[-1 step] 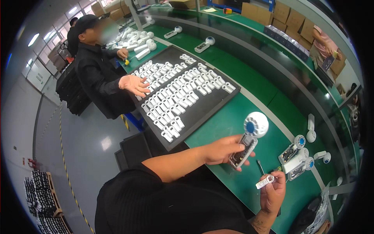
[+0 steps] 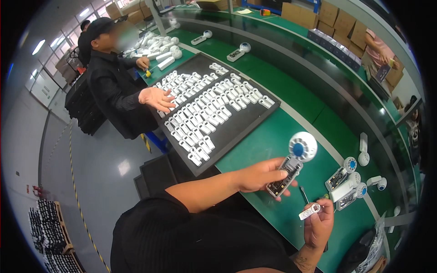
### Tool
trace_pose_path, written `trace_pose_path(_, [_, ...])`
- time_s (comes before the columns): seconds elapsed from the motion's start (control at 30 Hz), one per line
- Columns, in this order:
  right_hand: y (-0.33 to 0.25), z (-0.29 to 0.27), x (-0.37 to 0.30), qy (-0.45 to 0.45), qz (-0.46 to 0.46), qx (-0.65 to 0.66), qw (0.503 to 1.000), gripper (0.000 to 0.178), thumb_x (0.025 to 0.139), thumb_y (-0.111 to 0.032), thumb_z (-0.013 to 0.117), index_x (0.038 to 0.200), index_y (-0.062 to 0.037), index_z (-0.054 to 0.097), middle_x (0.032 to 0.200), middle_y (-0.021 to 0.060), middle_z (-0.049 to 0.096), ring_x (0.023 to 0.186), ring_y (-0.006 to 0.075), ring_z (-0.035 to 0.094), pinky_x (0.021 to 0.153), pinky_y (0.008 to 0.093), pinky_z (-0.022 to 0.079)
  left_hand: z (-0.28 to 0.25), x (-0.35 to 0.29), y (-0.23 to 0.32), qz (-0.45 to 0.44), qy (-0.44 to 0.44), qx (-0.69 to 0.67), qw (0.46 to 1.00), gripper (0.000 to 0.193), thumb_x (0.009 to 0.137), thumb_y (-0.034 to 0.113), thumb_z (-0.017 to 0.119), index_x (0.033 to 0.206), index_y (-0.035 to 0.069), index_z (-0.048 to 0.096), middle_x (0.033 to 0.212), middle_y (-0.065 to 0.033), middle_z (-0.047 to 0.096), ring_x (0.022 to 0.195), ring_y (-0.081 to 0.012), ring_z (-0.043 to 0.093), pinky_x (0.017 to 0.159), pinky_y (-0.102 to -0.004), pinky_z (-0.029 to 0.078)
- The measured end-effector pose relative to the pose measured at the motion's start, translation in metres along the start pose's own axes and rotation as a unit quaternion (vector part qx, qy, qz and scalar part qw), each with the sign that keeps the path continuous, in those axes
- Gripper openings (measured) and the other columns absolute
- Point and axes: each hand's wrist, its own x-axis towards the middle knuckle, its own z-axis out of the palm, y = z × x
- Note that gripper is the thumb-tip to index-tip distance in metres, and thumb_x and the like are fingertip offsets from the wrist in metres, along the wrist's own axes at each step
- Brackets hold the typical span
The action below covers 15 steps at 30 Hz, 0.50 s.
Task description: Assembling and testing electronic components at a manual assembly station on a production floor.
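Observation:
My left hand [image 2: 264, 176] grips a white handheld device [image 2: 285, 176] by its long body. The body's open face shows a circuit board, and its round white head with a blue centre [image 2: 302, 147] points up. Lower right, my right hand [image 2: 320, 223] is closed on a small white cover [image 2: 310, 211] with a round opening, pinched between thumb and fingers. Just beyond that cover a thin metal shaft [image 2: 304, 194], like a screwdriver's, sticks up; its handle is hidden, so I cannot tell whether the same hand holds it.
A black tray [image 2: 246, 132] with many white covers [image 2: 205, 113] lies on the green table [image 2: 255, 161]. Right of my hands are more round-headed devices [image 2: 347, 186], some opened. At far left, a co-worker's open hand [image 2: 157, 98] reaches over the tray, near piled white devices [image 2: 152, 45].
The device in my left hand has turned slightly, its round head shifting a little right and down and its circuit side facing me more. My right hand looks unmoved.

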Motion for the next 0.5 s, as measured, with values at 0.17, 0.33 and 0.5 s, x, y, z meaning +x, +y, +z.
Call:
trace_pose_path(0.17, [0.007,0.012,0.001,0.046,0.033,0.002,0.998,0.037,0.092,-0.001,0.069,0.124,-0.0033,0.050,0.104,0.0111,0.067,0.092,0.0163,0.065,0.082,0.0275,0.054,-0.003,0.000,-0.021,-0.002,-0.006,0.106,0.994,0.064,0.105,0.022,0.055,0.157,0.004,0.021,0.130,-0.0160,0.058,0.106,-0.0202,0.065,0.086,-0.0381,0.059])
trace_pose_path(0.33, [0.032,0.015,0.011,0.057,0.010,-0.062,0.996,0.036,0.090,0.006,0.067,0.123,-0.0007,0.052,0.108,0.0114,0.067,0.098,0.0155,0.066,0.088,0.0278,0.055,0.007,0.000,-0.032,-0.008,-0.016,0.196,0.980,0.085,0.098,0.021,0.066,0.160,0.003,0.011,0.139,-0.0153,0.048,0.117,-0.0205,0.058,0.096,-0.0364,0.052])
trace_pose_path(0.5, [0.035,0.051,0.036,0.048,-0.011,-0.108,0.993,0.036,0.088,0.006,0.073,0.121,0.0011,0.059,0.107,0.0074,0.066,0.098,0.0138,0.067,0.086,0.0274,0.056,0.006,-0.002,-0.037,0.148,0.052,0.336,0.929,0.100,0.087,0.016,0.078,0.158,-0.002,0.009,0.149,-0.0204,0.036,0.140,-0.0278,0.040,0.115,-0.0427,0.036])
